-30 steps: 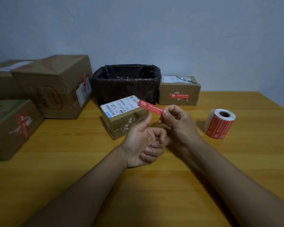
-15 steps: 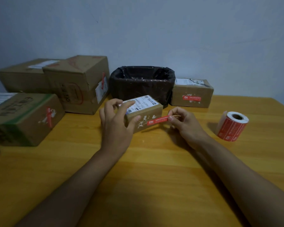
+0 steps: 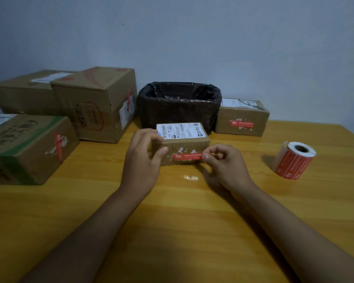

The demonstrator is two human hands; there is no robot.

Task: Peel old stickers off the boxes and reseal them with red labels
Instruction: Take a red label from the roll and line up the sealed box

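A small cardboard box [image 3: 188, 142] with a white shipping slip on top stands mid-table, its front face scarred with white sticker remains. A red label [image 3: 186, 156] lies across that front face. My left hand [image 3: 144, 160] grips the box's left end, fingers over the top and thumb on the front. My right hand [image 3: 226, 164] pinches the label's right end between thumb and forefinger at the box's lower right corner. A roll of red labels [image 3: 293, 160] lies on its side at the right.
A bin lined with a black bag [image 3: 179, 105] stands behind the box. A small box with a red label [image 3: 241, 117] is to its right. Three larger boxes [image 3: 94, 103], some red-labelled, crowd the left. The wooden table [image 3: 192, 221] stretches toward me.
My left hand took the small box's end and turned its front toward me. My right hand brought the red label down from mid-air onto the front face.
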